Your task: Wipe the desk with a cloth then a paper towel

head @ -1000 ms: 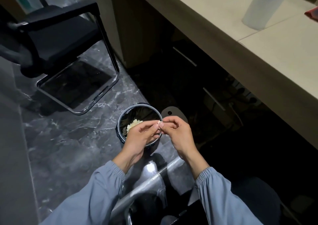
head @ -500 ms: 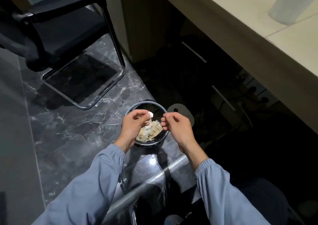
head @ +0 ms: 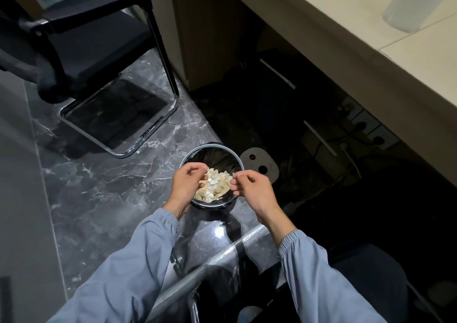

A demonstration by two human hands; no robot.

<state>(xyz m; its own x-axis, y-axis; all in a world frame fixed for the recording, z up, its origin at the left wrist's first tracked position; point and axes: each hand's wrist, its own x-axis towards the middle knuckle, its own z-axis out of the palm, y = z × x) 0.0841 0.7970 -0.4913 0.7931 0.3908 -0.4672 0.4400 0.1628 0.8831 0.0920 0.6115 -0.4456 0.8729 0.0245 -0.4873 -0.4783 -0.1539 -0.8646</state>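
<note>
Item 1, far left: a black chair (head: 94, 38) on a chrome sled frame. We log it standing on the dark marbled floor (head: 99, 186), well apart from the hands.

Item 2, lower left: a blue-grey left sleeve (head: 128, 273), reaching up to the left hand (head: 186, 184). We note its fingers curled downward over the left side of the bin. We cannot tell whether they pinch a scrap or close on nothing.

Item 3, centre: a round waste bin (head: 210, 149) with a black liner, standing on the floor at the desk's edge. Inside it we count a heap of pale scraps (head: 215, 186), lying between the two hands as seen from above.

Item 4, just right of the bin: a grey rounded plate (head: 259, 164) with two dark spots.

Item 5: the right hand (head: 254, 189), over the bin's right rim. Its fingers are curled and its thumb tip is set against the forefinger. We see nothing held between them. Its right sleeve (head: 321, 273) runs to the lower edge.

Item 6, right: a power strip (head: 366, 122) with cables, in the shadow under the desk.

Item 7, upper right: the beige desk (head: 346, 38), well apart from both hands. On it stands a blurred white paper towel roll (head: 405, 4), upright at the top edge.
</note>
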